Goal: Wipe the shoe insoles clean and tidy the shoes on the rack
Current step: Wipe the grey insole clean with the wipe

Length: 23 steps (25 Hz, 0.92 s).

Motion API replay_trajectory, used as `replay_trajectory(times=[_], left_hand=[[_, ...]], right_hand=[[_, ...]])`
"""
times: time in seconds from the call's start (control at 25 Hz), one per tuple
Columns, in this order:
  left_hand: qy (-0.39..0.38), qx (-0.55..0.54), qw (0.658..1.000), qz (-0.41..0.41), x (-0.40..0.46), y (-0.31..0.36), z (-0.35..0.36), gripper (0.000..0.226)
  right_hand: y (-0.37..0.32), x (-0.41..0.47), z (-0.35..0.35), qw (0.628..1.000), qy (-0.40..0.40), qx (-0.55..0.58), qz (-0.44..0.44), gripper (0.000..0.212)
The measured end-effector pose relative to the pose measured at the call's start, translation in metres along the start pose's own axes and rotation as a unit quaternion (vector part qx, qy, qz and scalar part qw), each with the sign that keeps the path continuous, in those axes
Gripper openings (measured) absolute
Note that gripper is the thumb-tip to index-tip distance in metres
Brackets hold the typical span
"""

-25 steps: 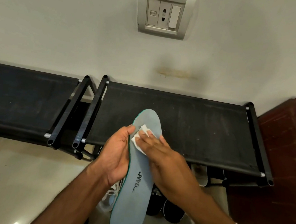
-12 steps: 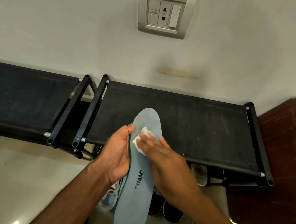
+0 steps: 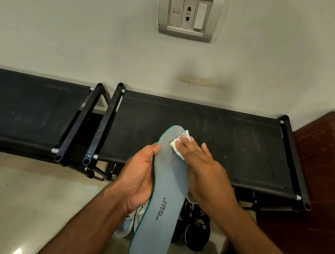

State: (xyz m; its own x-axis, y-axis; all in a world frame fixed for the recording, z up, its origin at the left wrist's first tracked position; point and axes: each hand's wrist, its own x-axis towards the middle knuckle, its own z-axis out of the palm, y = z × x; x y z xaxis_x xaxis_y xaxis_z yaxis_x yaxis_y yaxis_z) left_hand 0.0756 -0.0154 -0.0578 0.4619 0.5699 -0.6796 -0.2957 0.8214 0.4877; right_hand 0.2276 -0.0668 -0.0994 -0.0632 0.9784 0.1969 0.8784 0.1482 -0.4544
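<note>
A long grey-blue insole with a green edge and dark lettering is held up in front of the black shoe rack. My left hand grips its left edge from underneath, thumb on top. My right hand lies flat on the insole's toe end and presses a small white wipe against it with straight fingers. Below the insole, a white shoe and a pair of black shoes stand on the floor.
A second black rack stands to the left, touching the first. A dark red cabinet is at the right. A wall socket plate sits above. Pale floor spreads at lower left.
My right hand and the wipe have slid up and to the right, toward the insole's toe edge. The left hand keeps its grip on the insole.
</note>
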Motion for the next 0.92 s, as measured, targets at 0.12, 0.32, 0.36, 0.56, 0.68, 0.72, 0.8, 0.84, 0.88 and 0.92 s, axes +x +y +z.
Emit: replay_trajectory(times=[0.12, 0.32, 0.36, 0.56, 0.68, 0.72, 0.8, 0.84, 0.88, 0.92], left_hand=[[-0.023, -0.008, 1.0, -0.011, -0.003, 0.0, 0.005, 0.05], [-0.023, 0.034, 0.999, 0.012, 0.0, -0.008, 0.003, 0.041], [-0.024, 0.033, 0.999, 0.01, 0.001, -0.009, 0.002, 0.041], [-0.027, 0.066, 0.997, 0.013, 0.002, -0.012, 0.003, 0.041], [-0.023, 0.057, 0.998, 0.011, 0.003, -0.011, 0.003, 0.041], [-0.019, 0.053, 0.998, 0.009, 0.002, -0.01, 0.003, 0.041], [-0.014, 0.056, 0.998, 0.012, 0.002, -0.009, 0.001, 0.041], [-0.014, 0.058, 0.998, 0.014, 0.002, -0.008, 0.001, 0.041], [-0.014, 0.056, 0.998, 0.013, 0.001, -0.006, 0.001, 0.041], [-0.018, 0.047, 0.999, 0.007, 0.0, -0.004, 0.003, 0.043]], right_hand=[[-0.012, -0.003, 0.007, 0.999, -0.009, 0.02, -0.042, 0.084], [0.001, 0.004, 0.001, 0.996, 0.041, 0.046, 0.065, 0.07], [-0.005, 0.004, 0.001, 0.997, 0.039, 0.048, 0.049, 0.068], [0.007, 0.004, 0.002, 0.989, 0.064, 0.09, 0.093, 0.06], [-0.005, 0.005, 0.002, 0.995, 0.052, 0.07, 0.046, 0.067], [-0.007, 0.002, 0.005, 0.998, 0.047, 0.047, 0.007, 0.069], [0.0, 0.004, 0.005, 0.997, 0.054, 0.046, 0.018, 0.069], [0.002, 0.005, 0.003, 0.995, 0.054, 0.066, 0.054, 0.069], [0.0, 0.004, 0.002, 0.994, 0.042, 0.077, 0.069, 0.069], [-0.007, 0.001, 0.002, 0.996, 0.024, 0.074, 0.048, 0.068]])
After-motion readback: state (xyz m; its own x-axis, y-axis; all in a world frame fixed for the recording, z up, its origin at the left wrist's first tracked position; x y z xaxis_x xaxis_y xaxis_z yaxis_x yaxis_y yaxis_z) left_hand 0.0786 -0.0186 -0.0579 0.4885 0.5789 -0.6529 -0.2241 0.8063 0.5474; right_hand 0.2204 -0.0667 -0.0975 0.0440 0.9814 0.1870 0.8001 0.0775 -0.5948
